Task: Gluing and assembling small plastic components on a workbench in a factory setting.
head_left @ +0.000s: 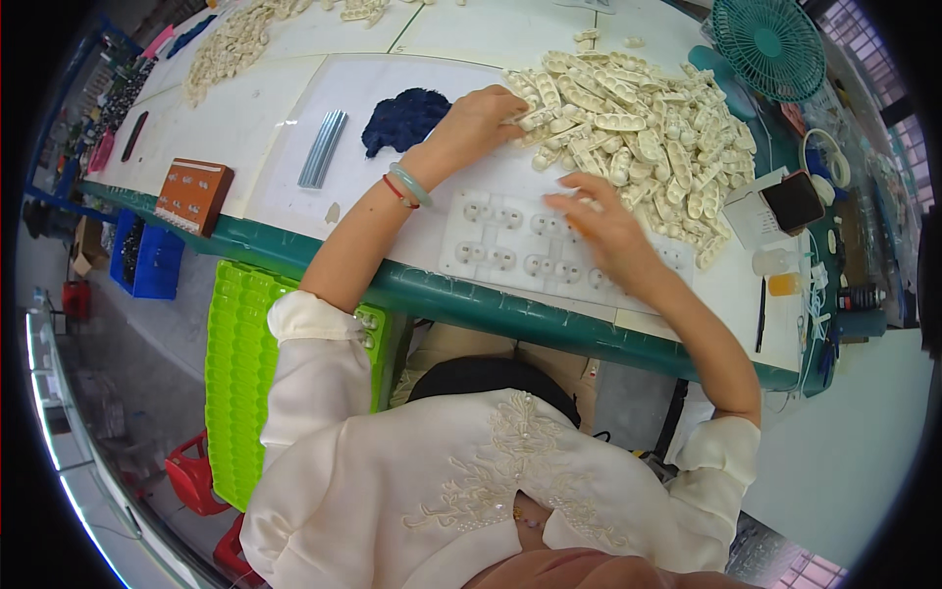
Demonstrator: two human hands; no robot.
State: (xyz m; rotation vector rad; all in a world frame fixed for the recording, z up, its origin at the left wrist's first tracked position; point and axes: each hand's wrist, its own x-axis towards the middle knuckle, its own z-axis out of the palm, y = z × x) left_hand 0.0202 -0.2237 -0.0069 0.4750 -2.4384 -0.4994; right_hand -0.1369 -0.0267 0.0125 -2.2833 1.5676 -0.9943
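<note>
My left hand (pixel 478 123) reaches to the near left edge of a heap of cream oblong moulded pieces (pixel 638 128). Its fingers are bent together at a cream piece (pixel 538 119); how firmly they grip it is hard to see. My right hand (pixel 610 231) hovers over a translucent white plate (pixel 456 231) with rounded recesses holding small parts. Its fingers curl, index and thumb a little apart, around a small orange thing (pixel 580 227), mostly hidden by the hand.
Dark blue putty-like lump (pixel 402 120), silvery-blue strips (pixel 322 149) and a brown block (pixel 194 196) lie left on the white table (pixel 270 147). At right are a green fan (pixel 770 49), a phone (pixel 793 203) and small bottles (pixel 783 285). A lime-green tray (pixel 240 383) stands below the edge.
</note>
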